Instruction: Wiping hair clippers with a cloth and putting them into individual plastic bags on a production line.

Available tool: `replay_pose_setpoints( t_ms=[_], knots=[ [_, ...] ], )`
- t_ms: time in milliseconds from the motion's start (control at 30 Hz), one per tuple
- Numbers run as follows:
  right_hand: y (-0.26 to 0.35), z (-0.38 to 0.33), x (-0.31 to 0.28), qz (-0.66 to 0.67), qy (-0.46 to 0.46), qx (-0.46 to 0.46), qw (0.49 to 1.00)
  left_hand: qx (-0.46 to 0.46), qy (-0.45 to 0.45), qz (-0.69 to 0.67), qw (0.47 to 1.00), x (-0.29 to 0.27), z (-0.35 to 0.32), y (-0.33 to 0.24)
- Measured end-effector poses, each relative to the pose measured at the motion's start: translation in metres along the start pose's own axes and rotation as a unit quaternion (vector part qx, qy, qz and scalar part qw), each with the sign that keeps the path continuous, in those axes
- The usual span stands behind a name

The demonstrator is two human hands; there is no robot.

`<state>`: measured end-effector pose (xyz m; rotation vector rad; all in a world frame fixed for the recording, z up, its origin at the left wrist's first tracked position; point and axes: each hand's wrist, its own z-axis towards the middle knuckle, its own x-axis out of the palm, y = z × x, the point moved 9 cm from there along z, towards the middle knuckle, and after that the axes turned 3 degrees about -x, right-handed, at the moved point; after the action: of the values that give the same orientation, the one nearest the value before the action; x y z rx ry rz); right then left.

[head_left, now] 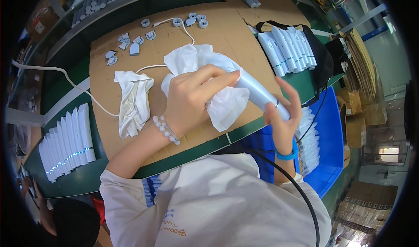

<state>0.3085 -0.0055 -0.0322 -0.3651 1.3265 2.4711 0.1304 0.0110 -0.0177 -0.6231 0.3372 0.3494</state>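
A pale blue tube-shaped device (257, 90) with a silver ring near its lower end is held tilted above the cardboard. My left hand (190, 94) is closed around its upper part through a crumpled white cloth or tissue (229, 108). The cloth hides the device's upper end. My right hand (284, 122) grips the lower end between the thumb and fingers, with one finger lifted off it. On the cardboard beside my left wrist lies a loose white cloth (133, 101).
A cardboard sheet (163, 44) covers the green table, with small round parts (200, 18) and a white cable (63, 70) on it. Similar tubes stand in rows at left (67, 142) and right (288, 51). A blue bin (329, 138) of wrapped items sits at right. Another person (72, 221) is at lower left.
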Motion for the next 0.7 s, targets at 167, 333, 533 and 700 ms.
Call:
replay_pose_setpoints(
  t_ms=[167, 333, 533, 700],
  knots=[
    [-0.047, -0.018, 0.032, 0.374, 0.077, 0.316, 0.868, -0.032, 0.011, -0.021, 0.999, 0.001, -0.004, 0.004],
    [-0.033, -0.03, 0.047, 0.206, 0.066, 0.206, 0.954, -0.276, -0.06, -0.197, 0.939, 0.0, -0.019, 0.05],
    [-0.026, -0.045, 0.079, 0.272, 0.16, 0.225, 0.922, -0.28, 0.016, -0.227, 0.933, 0.004, -0.017, 0.034],
    [-0.003, -0.021, 0.06, 0.093, 0.105, 0.131, 0.981, -0.232, 0.025, -0.164, 0.959, -0.007, -0.003, 0.02]
  ],
)
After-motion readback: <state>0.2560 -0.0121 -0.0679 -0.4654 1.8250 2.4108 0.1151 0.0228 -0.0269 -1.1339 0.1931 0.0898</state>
